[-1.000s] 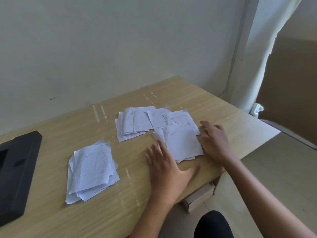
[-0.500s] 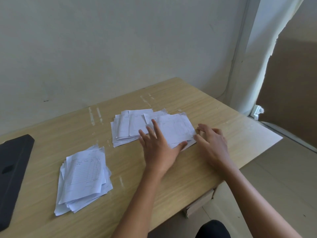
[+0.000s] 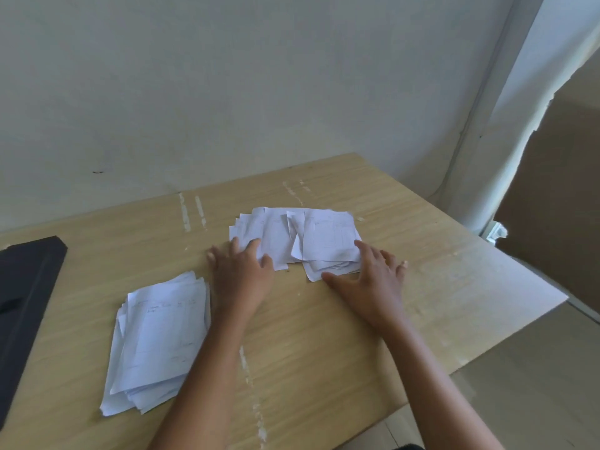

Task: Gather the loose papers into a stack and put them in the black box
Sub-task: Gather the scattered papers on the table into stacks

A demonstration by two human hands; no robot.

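Now, with your left hand (image 3: 242, 274) and right hand (image 3: 373, 284) spread flat at either end of the loose papers (image 3: 302, 238) beyond your fingertips, squeeze these light, floppy, slippery sheets inward by their outer edges.

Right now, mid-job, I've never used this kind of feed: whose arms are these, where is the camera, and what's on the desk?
There is no machine here: a person wears one camera on the head, looking down at their own bare hands. The left hand and right hand lie flat and open against the two sides of a loose spread of papers on the wooden table, touching its edges; nothing is lifted. A second pile of papers lies to the left, nearer the person. The black box sits at the far left edge, partly out of view.
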